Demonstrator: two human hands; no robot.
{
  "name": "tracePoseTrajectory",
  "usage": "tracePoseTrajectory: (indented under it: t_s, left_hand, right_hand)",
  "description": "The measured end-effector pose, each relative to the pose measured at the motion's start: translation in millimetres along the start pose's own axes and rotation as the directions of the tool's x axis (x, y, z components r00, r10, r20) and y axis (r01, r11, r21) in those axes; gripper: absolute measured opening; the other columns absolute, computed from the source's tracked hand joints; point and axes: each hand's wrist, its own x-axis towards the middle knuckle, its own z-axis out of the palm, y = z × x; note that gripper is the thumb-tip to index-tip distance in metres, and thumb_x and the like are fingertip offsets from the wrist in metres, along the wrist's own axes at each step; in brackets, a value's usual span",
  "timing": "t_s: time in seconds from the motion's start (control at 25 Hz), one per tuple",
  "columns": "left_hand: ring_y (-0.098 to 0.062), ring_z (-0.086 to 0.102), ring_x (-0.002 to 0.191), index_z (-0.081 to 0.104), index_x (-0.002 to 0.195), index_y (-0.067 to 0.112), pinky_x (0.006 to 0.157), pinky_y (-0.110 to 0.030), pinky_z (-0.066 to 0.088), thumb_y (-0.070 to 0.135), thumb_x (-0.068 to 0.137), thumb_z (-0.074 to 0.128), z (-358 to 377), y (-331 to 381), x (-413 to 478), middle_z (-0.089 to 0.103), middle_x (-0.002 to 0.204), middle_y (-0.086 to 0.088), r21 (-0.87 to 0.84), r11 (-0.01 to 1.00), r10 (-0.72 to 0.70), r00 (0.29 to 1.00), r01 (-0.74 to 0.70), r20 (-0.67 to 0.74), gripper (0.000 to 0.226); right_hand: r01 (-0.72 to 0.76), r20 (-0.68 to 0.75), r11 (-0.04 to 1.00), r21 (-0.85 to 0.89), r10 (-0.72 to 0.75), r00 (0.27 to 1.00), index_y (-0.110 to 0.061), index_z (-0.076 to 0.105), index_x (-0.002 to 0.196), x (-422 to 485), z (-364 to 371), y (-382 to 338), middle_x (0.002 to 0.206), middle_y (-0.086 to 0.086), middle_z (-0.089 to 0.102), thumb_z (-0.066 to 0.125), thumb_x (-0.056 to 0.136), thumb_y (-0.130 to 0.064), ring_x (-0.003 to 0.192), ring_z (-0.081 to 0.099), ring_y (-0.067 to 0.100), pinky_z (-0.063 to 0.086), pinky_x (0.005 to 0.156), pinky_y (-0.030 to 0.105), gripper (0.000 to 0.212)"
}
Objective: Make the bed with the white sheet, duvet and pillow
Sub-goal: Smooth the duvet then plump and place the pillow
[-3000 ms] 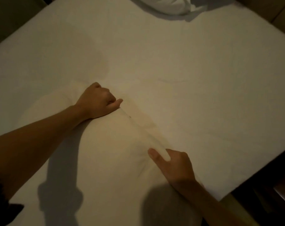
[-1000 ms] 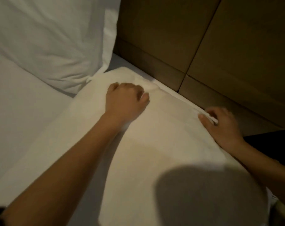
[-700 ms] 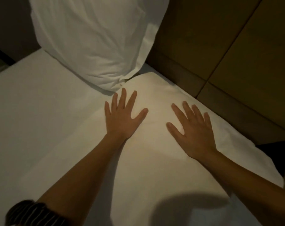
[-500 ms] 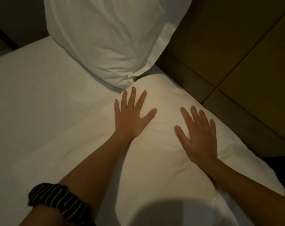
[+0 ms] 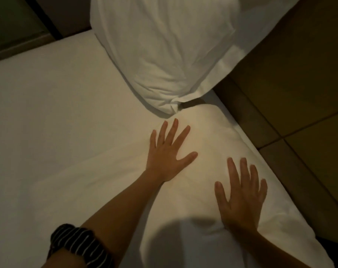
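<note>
A white pillow (image 5: 208, 136) lies flat on the white sheet (image 5: 48, 113) along the headboard side of the bed. My left hand (image 5: 168, 151) rests palm down on it with fingers spread. To its right, nearer to me, my right hand (image 5: 241, 194) also lies flat and spread on the same pillow. A second white pillow (image 5: 164, 49) leans upright against the headboard, its lower corner touching the far end of the flat pillow. No duvet is distinguishable from the sheet.
The brown panelled headboard (image 5: 299, 93) runs along the right, close to the pillow's edge. A dark wall and ledge (image 5: 19, 26) border the bed at the far left. A dark striped sleeve (image 5: 81, 244) covers my left upper arm.
Earlier both hands gripped the pillow and carried it to the headboard, then let go. Now they lie flat on it; my right hand has slid a little toward me.
</note>
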Motion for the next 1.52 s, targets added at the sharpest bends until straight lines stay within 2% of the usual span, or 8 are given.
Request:
tracePoseTrajectory:
  t_s: [0.32, 0.8, 1.08, 1.2, 1.32, 1.4, 1.44, 1.52]
  left_hand:
    - [-0.016, -0.026, 0.142, -0.016, 0.143, 0.048, 0.115, -0.049, -0.012, 0.079, 0.081, 0.007, 3.5, -2.8, 2.2, -0.026, 0.153, 0.012, -0.004, 1.000, 0.005, 1.000, -0.005, -0.015, 0.073]
    - [-0.017, -0.021, 0.144, -0.014, 0.142, 0.048, 0.115, -0.047, -0.013, 0.080, 0.078, 0.000, -1.8, -3.0, 1.3, -0.023, 0.153, 0.012, -0.052, 0.999, 0.013, 1.000, -0.013, -0.011, 0.073]
    - [-0.017, -0.021, 0.143, -0.015, 0.142, 0.048, 0.116, -0.047, -0.012, 0.081, 0.078, -0.002, -1.7, -4.4, 2.1, -0.024, 0.152, 0.013, -0.036, 0.999, 0.019, 1.000, -0.019, -0.004, 0.074]
    - [-0.017, -0.014, 0.145, -0.007, 0.145, 0.047, 0.116, -0.046, -0.008, 0.081, 0.079, 0.003, -3.7, -2.7, 2.4, -0.015, 0.157, 0.011, -0.054, 0.998, 0.032, 0.999, -0.034, -0.032, 0.075]
    - [-0.019, 0.015, 0.142, 0.022, 0.148, 0.039, 0.111, -0.042, 0.013, 0.075, 0.083, 0.024, -19.9, -3.9, 11.9, 0.016, 0.158, 0.007, -0.105, 0.995, -0.015, 0.985, -0.003, -0.170, 0.074]
    - [-0.021, 0.029, 0.133, 0.029, 0.145, 0.030, 0.103, -0.039, 0.025, 0.070, 0.083, 0.041, -33.7, -4.6, 33.8, 0.028, 0.153, 0.004, -0.199, 0.971, -0.183, 0.945, 0.131, -0.270, 0.075]
    - [-0.023, 0.031, 0.131, 0.026, 0.146, 0.025, 0.102, -0.039, 0.028, 0.068, 0.081, 0.050, -41.6, -5.2, 48.6, 0.029, 0.151, 0.001, -0.302, 0.924, -0.316, 0.912, 0.234, -0.262, 0.081]
    - [-0.028, 0.032, 0.133, 0.015, 0.149, 0.016, 0.102, -0.041, 0.033, 0.065, 0.074, 0.065, -54.9, -9.6, 82.3, 0.026, 0.150, -0.006, -0.456, 0.773, -0.547, 0.827, 0.441, -0.126, 0.102]
  right_hand:
    - [-0.023, 0.030, 0.999, -0.024, 0.024, 0.999, -0.026, 0.032, 0.143, 4.8, 0.3, -1.8, 0.150, 0.014, 0.033, 0.011, 0.089, -0.066, 0.135, 0.029, 0.038, 0.022, 0.104, 0.064, 0.071]
    - [-0.003, -0.032, 1.000, -0.007, 0.003, 0.999, -0.026, 0.026, 0.145, 3.3, -2.6, -3.4, 0.152, 0.014, 0.031, 0.008, 0.090, -0.066, 0.137, 0.024, 0.036, 0.019, 0.106, 0.062, 0.070]
    - [-0.006, 0.037, 1.000, 0.001, 0.006, 0.999, -0.030, 0.025, 0.146, 4.0, -8.0, -4.8, 0.154, 0.010, 0.027, 0.008, 0.089, -0.069, 0.140, 0.020, 0.034, 0.015, 0.110, 0.059, 0.071]
    - [-0.011, 0.055, 1.000, -0.006, 0.011, 0.998, -0.031, 0.028, 0.144, 2.7, -14.2, -4.9, 0.153, 0.009, 0.031, 0.014, 0.088, -0.069, 0.138, 0.026, 0.034, 0.017, 0.109, 0.059, 0.070]
    - [-0.024, 0.052, 0.989, 0.146, 0.016, 0.998, -0.031, 0.033, 0.142, 26.2, -33.3, -19.7, 0.148, 0.005, 0.038, 0.032, 0.083, -0.066, 0.135, 0.032, 0.028, 0.023, 0.109, 0.052, 0.069]
    - [-0.019, 0.064, 0.924, 0.383, -0.006, 0.998, -0.033, 0.024, 0.146, 65.3, -38.9, -44.5, 0.149, -0.001, 0.033, 0.049, 0.081, -0.063, 0.135, 0.031, 0.020, 0.027, 0.110, 0.044, 0.077]
    - [-0.048, 0.086, 0.848, 0.528, 0.003, 0.996, -0.034, 0.016, 0.148, 89.5, -40.5, -61.1, 0.152, -0.003, 0.027, 0.060, 0.079, -0.060, 0.137, 0.029, 0.018, 0.028, 0.111, 0.044, 0.086]
    - [-0.197, 0.190, 0.637, 0.745, 0.081, 0.978, -0.030, 0.003, 0.150, 147.7, -41.5, -89.4, 0.156, -0.003, 0.017, 0.075, 0.076, -0.045, 0.141, 0.024, 0.018, 0.027, 0.113, 0.039, 0.104]
